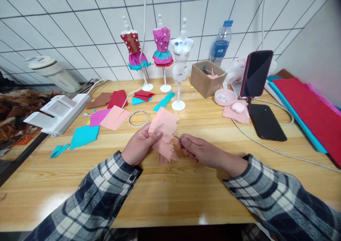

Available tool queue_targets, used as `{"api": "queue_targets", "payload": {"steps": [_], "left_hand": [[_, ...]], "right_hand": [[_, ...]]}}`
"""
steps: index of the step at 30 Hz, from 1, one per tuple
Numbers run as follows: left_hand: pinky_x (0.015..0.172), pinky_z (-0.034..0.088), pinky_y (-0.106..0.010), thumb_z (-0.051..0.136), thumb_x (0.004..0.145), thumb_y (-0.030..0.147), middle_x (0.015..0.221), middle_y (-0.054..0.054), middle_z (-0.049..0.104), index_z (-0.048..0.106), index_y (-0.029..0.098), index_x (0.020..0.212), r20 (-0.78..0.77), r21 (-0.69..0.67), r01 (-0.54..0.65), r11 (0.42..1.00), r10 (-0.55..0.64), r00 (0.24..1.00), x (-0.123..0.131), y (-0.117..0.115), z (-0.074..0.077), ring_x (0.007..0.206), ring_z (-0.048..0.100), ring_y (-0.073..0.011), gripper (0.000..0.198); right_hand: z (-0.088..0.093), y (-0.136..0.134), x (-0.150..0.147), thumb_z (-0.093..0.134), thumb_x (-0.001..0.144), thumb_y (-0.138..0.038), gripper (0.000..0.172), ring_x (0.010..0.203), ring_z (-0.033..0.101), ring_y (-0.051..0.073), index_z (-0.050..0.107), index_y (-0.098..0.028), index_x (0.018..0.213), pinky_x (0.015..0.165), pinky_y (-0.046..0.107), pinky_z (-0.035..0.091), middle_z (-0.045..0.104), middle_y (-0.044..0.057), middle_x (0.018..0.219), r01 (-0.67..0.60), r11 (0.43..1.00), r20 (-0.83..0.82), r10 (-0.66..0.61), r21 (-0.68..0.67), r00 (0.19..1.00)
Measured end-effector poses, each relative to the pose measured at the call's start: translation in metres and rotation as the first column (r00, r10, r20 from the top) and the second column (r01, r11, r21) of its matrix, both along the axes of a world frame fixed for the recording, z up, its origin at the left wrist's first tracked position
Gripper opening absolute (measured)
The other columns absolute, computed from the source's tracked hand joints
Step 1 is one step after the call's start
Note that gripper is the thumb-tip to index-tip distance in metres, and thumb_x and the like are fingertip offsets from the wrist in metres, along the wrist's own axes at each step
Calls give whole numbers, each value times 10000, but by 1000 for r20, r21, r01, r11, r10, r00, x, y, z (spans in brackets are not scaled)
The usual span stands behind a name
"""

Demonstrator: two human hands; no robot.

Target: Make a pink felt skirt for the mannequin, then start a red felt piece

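Note:
My left hand [142,141] pinches a folded piece of pale pink crepe paper [163,125], thumb on top. Jagged, zigzag cuts run along the paper's right and lower edges. In my right hand [197,147] is a small metal tool, seemingly small scissors [177,137]; its thin tip meets the paper's right edge, while the fingers hide most of the rest. Both hands are above the wooden table. Tiny pink scraps [163,181] lie below them. Beyond the paper stands a white mini dress form [183,56] with smudges of colour on it.
Two dressed mini forms [161,44] stand at the back. Left lie coloured paper pieces [84,136], a tape ring [138,119] and a white power strip [62,109]. Rightward are a cardboard box [204,83], pink bowl [226,97], upright phone [257,74], black phone [267,122], cable and red sheets [306,106].

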State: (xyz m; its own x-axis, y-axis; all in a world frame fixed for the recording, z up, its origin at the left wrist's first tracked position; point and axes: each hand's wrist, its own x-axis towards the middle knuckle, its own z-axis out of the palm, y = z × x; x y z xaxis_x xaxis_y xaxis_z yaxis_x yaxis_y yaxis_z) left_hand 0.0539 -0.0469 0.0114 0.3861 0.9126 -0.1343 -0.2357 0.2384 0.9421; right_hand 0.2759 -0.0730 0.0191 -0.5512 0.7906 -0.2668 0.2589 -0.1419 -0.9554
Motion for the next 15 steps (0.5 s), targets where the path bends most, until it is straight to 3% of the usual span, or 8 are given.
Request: {"api": "queue_targets", "payload": {"steps": [6, 15], "left_hand": [[668, 559, -238, 702, 833, 268, 846, -36, 754, 628, 166, 1039, -19, 3, 16, 1000, -16, 1000, -1, 2, -2, 685, 695, -142, 241], [683, 561, -249, 710, 824, 272, 860, -45, 756, 635, 158, 1079, -20, -5, 21, 1000, -21, 1000, -1, 0, -1, 684, 699, -146, 289]], "right_hand": [[-2, -1, 0, 304, 870, -757, 553, 605, 399, 112, 436, -221, 836, 540, 249, 379, 420, -36, 691, -9, 1000, -26, 9, 27, 1000], [-3, 0, -2, 353, 828, -787, 561, 558, 392, 103, 410, -229, 808, 498, 251, 376, 400, -49, 682, -15, 999, -75, 11, -49, 997]]}}
